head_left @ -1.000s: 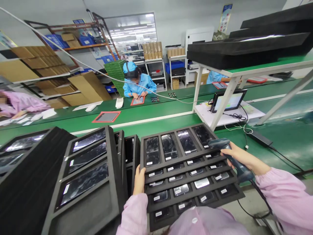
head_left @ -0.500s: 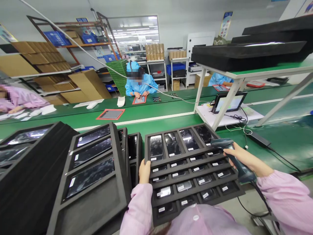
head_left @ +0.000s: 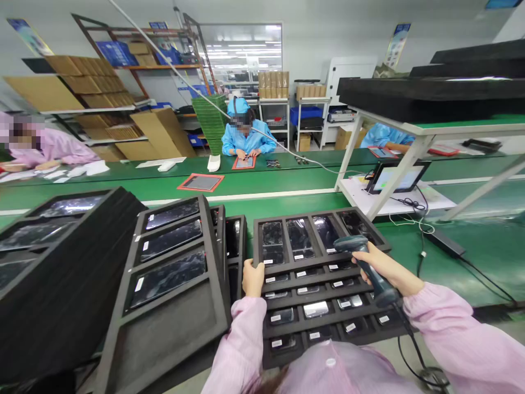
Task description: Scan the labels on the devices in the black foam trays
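Black foam tray (head_left: 257,241) holding glossy black screens (head_left: 301,238) with small white labels (head_left: 299,256). Dark grey-blue barcode scanner (head_left: 361,257). Pale pink sleeves (head_left: 459,339). Bright green conveyor belt (head_left: 287,183) with a white stripe. Red-framed grey panel (head_left: 200,182). Light blue smock (head_left: 246,141). Brown cardboard boxes (head_left: 164,134).

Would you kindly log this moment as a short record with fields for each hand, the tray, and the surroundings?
left hand: the left hand grips the left edge of the black foam tray
right hand: the right hand holds a barcode scanner by its handle, head over the tray's upper right
tray contents: rows of dark screen parts, most with small white labels
to the left: foam trays holding larger dark panels
background: green conveyor table; a tablet on a white stand; a person in blue seated across the line
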Available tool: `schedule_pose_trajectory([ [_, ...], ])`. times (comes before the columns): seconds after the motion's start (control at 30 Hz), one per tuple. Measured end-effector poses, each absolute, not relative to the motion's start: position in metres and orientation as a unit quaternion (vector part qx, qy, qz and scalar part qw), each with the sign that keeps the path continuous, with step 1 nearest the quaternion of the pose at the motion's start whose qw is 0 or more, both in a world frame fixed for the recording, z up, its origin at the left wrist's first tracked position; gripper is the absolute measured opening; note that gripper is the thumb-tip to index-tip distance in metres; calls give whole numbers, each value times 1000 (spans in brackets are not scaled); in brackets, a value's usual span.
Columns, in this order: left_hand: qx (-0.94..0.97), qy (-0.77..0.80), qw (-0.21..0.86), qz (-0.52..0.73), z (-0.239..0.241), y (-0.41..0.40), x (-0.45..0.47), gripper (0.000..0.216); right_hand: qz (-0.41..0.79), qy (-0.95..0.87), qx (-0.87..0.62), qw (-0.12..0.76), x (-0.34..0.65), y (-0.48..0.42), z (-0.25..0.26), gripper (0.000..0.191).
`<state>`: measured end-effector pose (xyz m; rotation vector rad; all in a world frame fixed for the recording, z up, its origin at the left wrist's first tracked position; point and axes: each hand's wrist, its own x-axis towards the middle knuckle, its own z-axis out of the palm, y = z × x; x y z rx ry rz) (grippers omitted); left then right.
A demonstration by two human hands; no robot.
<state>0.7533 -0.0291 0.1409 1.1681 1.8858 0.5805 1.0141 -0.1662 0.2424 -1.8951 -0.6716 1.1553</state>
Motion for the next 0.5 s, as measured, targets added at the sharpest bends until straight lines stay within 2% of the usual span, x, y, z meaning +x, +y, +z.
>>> schedule_pose_trajectory([
  [0.23,464,746,420,227,149,-33,756,34,448,-272,-751,401,1002,-169,247,20],
  [0.5,424,678,506,323,130,-28,750,48,514,-246,-724,389,958,-153,241,20],
])
